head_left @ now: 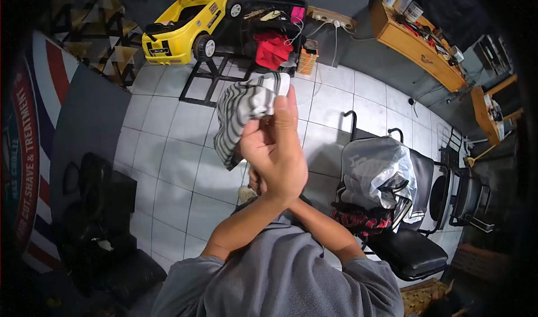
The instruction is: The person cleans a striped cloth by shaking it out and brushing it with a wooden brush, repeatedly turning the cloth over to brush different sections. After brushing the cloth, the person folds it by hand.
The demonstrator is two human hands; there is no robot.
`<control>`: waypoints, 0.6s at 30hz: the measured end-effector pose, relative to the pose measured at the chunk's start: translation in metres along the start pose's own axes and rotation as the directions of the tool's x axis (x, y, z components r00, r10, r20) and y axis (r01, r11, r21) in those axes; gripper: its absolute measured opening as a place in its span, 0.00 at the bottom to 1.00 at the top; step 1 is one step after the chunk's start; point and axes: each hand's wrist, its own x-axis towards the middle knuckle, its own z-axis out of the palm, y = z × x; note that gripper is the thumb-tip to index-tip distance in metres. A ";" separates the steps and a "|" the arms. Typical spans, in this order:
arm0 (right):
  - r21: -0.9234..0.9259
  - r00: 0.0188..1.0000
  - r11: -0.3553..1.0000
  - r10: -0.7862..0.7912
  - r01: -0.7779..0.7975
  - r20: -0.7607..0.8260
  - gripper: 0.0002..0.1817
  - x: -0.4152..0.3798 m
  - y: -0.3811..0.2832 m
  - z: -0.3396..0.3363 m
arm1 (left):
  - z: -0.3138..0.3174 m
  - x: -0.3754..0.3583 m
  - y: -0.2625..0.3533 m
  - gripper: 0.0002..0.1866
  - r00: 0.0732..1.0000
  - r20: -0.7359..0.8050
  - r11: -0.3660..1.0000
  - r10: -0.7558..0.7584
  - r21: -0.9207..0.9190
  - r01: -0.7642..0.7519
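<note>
A black-and-white striped cloth (238, 112) hangs bunched in front of me, above the tiled floor. My left hand (280, 154) grips its gathered upper right part between thumb and fingers. My forearms cross near the wrists, the left one on top. Below and behind the left hand, a small part of my right hand (255, 180) shows with its fingers curled. Most of that hand is hidden, and I cannot make out what it holds.
A black-framed chair with a grey-and-clear plastic cover (378, 163) stands at right, near a black seat (409, 255). Ahead are a yellow toy car (190, 23), a red cloth (273, 49) and a wooden shelf (417, 48). A black chair (101, 222) is at left.
</note>
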 end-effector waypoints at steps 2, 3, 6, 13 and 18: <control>-0.303 0.990 0.952 -0.003 0.045 0.139 0.13 -0.008 0.064 0.006 | -0.004 0.000 0.003 0.07 0.999 -0.011 0.999 -0.039 -0.019 0.039; -0.447 0.979 0.891 0.011 0.083 0.205 0.12 -0.015 0.105 0.005 | -0.007 0.004 0.006 0.07 0.998 -0.032 0.999 -0.045 -0.022 0.044; -0.742 0.908 0.634 0.150 0.216 0.392 0.12 -0.049 0.238 -0.023 | -0.017 0.017 0.016 0.08 0.998 -0.056 0.997 -0.035 -0.065 0.031; -0.923 0.624 0.373 0.743 -0.089 0.241 0.16 -0.104 0.342 -0.104 | -0.040 0.029 0.025 0.08 0.994 -0.092 0.996 -0.059 -0.066 0.053; -0.689 0.746 0.460 0.641 -0.561 -0.179 0.23 -0.081 0.279 -0.113 | -0.064 0.023 0.014 0.07 0.965 -0.069 0.966 -0.255 0.032 0.257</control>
